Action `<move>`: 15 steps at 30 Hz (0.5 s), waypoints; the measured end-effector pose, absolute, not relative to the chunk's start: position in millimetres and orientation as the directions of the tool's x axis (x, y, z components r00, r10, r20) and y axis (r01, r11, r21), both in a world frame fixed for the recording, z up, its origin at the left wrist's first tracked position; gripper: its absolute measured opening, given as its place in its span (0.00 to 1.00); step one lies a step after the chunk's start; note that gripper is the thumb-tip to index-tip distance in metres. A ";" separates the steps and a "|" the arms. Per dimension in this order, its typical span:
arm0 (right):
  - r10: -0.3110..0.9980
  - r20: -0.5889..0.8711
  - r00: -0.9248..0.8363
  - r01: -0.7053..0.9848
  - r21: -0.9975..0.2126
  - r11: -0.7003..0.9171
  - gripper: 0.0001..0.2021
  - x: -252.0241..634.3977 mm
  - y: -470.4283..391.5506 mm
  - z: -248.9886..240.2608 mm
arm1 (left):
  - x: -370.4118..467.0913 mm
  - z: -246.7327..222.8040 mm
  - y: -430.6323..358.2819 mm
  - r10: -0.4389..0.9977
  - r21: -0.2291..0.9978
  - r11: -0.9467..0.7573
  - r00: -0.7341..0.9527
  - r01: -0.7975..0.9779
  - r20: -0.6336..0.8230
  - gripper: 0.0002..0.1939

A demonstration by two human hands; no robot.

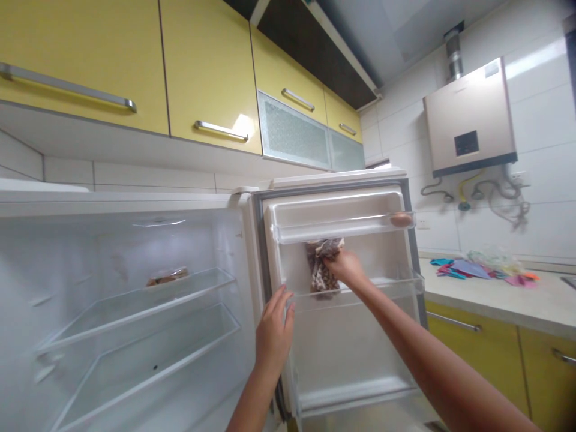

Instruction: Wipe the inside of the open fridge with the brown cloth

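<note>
The fridge stands wide open, and the right hand (345, 267) is up at the door, closed around a patterned bag (322, 269). The bag sits upright in the middle door shelf (400, 287), its bottom down behind the clear rail and its crumpled top reaching almost to the upper door shelf (337, 228). The fingers are wrapped round the bag's right side near the top, a firm, clenched hold on the bag itself, with no gap showing between palm and plastic.

The left hand (274, 329) is lower down, fingers loosely spread and flat against the inner edge of the fridge door (342, 354). It holds nothing and only rests there, steadying the door.

Doing this well looks like a matter of keeping the bag vertical so its base stays fully behind the rail, and keeping the door from swinging while the right hand works. The bag looks soft and lumpy, so a hold near the top would let it sag; a lower hold would likely give more control.

One egg (401, 219) lies at the right end of the upper door shelf, well clear of the bag. Inside the fridge, a wrapped packet (167, 276) rests on a glass shelf (135, 303). Off to the right, coloured bits lie on the tabletop (495, 297).
</note>
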State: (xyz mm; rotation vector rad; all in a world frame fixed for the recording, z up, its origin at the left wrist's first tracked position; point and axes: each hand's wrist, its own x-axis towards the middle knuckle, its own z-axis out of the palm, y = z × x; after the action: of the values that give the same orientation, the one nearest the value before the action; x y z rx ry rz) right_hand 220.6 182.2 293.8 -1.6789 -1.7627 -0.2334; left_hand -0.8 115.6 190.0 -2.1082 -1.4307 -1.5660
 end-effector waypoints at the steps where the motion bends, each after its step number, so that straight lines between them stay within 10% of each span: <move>1: 0.811 0.583 0.036 0.932 -0.312 0.182 0.21 205.8 182.0 294.9 | -0.9 190.4 115.6 0.591 0.387 -0.532 0.003 0.753 0.807 0.17; 15: 0.826 0.509 -0.242 0.947 -0.062 0.315 0.24 156.2 173.2 301.2 | -0.6 192.3 114.3 0.588 0.358 -0.505 0.010 0.785 0.809 0.18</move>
State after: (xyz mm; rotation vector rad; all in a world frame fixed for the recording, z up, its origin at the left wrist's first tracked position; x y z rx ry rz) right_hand 156.2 173.2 301.2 -1.5675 -2.1357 -0.3584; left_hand -0.6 114.3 192.3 -2.0840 -1.4449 -1.5012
